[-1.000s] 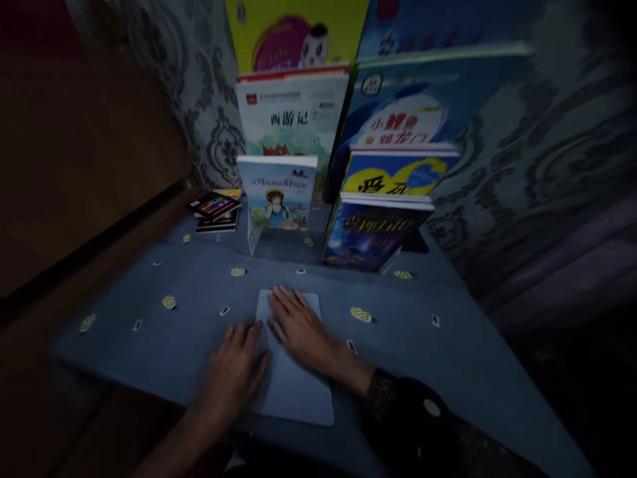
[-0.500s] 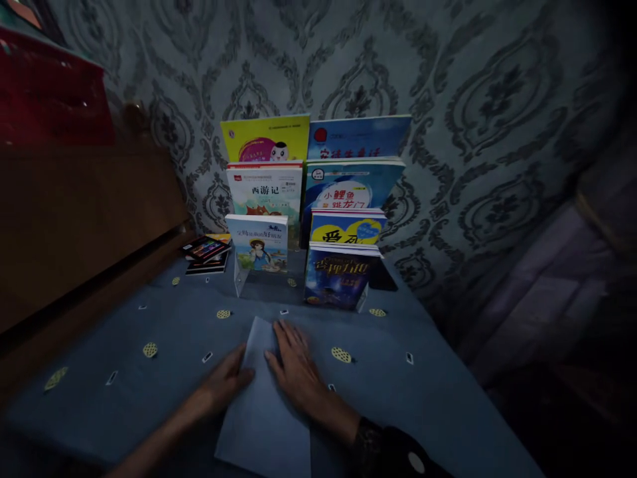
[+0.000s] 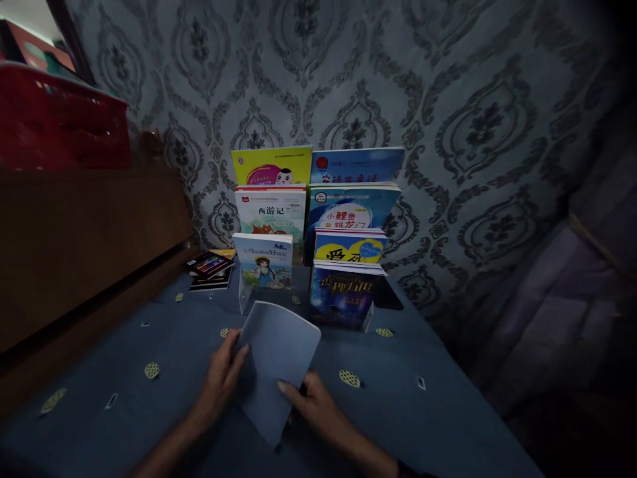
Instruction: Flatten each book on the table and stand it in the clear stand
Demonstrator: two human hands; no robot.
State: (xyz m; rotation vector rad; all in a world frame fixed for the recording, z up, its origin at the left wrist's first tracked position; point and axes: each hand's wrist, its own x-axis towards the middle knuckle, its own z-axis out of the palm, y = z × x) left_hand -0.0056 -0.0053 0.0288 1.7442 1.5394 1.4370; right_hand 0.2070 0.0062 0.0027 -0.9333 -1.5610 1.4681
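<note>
A thin, plain pale booklet (image 3: 279, 345) with rounded corners is held up at a tilt over the front of the table. My left hand (image 3: 223, 372) grips its left edge, thumb on the near face and fingers at the edge. At the lower right side, my right hand (image 3: 311, 398) pinches it, thumb across the near face and fingers hidden behind. Just beyond stands a clear stepped rack (image 3: 243, 295) with books in two columns. Its front row has a pale book with a girl in a hat (image 3: 266, 265) and a dark blue book (image 3: 341, 299).
A small stack of dark books (image 3: 212, 267) lies left of the rack. Behind the right column is a dark flat object (image 3: 388, 293). A wooden cabinet (image 3: 89, 245) with a red container (image 3: 64, 119) borders the left; patterned wall (image 3: 353, 86) rises behind.
The booklet has come up off the tablecloth and turned. My right hand has gone from lying flat on it to gripping its lower right edge. The view has tipped upward.
</note>
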